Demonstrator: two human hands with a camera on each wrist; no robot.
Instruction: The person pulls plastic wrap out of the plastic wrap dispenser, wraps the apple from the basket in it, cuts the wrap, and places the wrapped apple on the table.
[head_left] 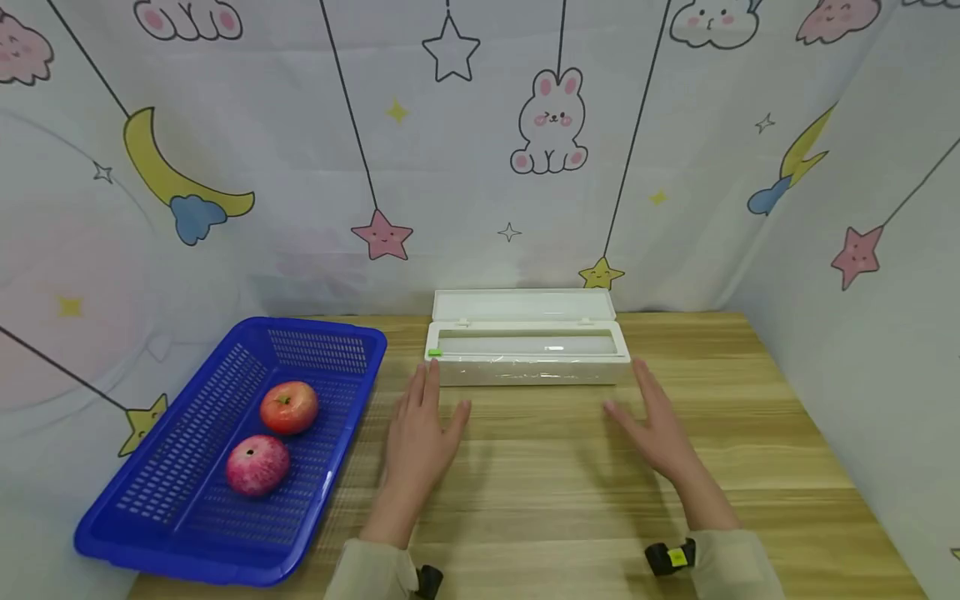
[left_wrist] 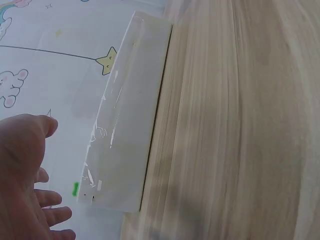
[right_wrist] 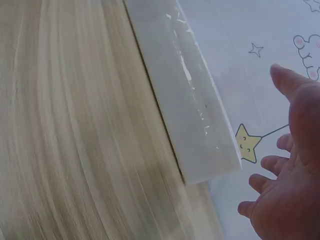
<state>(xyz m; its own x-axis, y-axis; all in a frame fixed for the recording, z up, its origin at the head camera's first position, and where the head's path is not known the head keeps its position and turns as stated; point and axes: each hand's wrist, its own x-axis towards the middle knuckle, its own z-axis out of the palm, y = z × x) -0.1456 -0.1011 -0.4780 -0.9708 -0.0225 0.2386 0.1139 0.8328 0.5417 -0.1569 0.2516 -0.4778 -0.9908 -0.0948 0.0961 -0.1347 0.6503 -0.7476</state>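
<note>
A long white cling film dispenser box [head_left: 528, 371] stands at the back of the wooden table, its lid [head_left: 525, 305] raised and leaning back. Inside its long slot lies a pale roll [head_left: 525, 344], and a small green slider [head_left: 435, 352] sits at the left of the front rim. My left hand [head_left: 422, 429] is near the box's front left corner, fingers straight and thumb spread. Close to the front right corner is my right hand [head_left: 660, 429], likewise with extended fingers. Neither holds anything. In the left wrist view the box [left_wrist: 127, 115] appears beside the hand.
On the left, a blue plastic basket [head_left: 187, 554] holds a red apple [head_left: 289, 407] and a darker pink-red apple-like fruit [head_left: 257, 466]. A white cartoon-printed cloth [head_left: 480, 150] rises behind and beside the wooden table [head_left: 540, 492].
</note>
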